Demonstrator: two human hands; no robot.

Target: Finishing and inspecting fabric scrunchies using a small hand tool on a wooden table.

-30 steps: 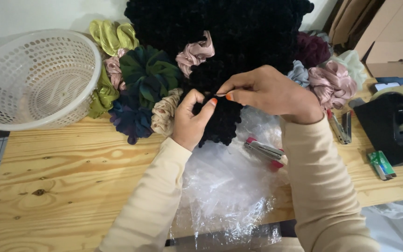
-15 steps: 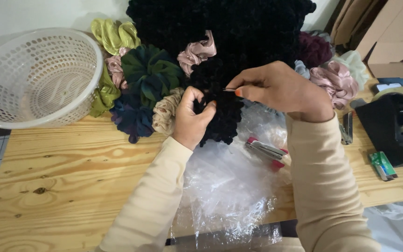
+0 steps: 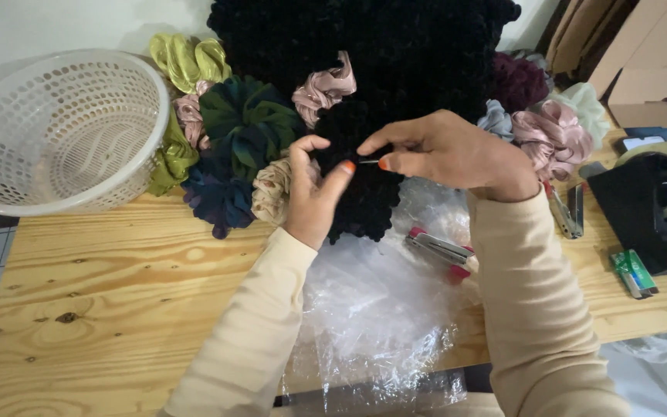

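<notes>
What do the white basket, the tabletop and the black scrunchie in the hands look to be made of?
White basket: apparently moulded plastic, with perforated walls and a slight gloss. Tabletop: pale wood, probably pine, showing knots and grain. Black scrunchie: seemingly plush, velvet-like fabric, matte and bumpy, held by left hand and right hand.

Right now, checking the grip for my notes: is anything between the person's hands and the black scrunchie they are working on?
Nothing visible. The left hand and the right hand both touch the black scrunchie directly, and a thin needle-like pin is pinched in the right fingertips against it. The red stapler lies apart on the clear plastic sheet.
</notes>
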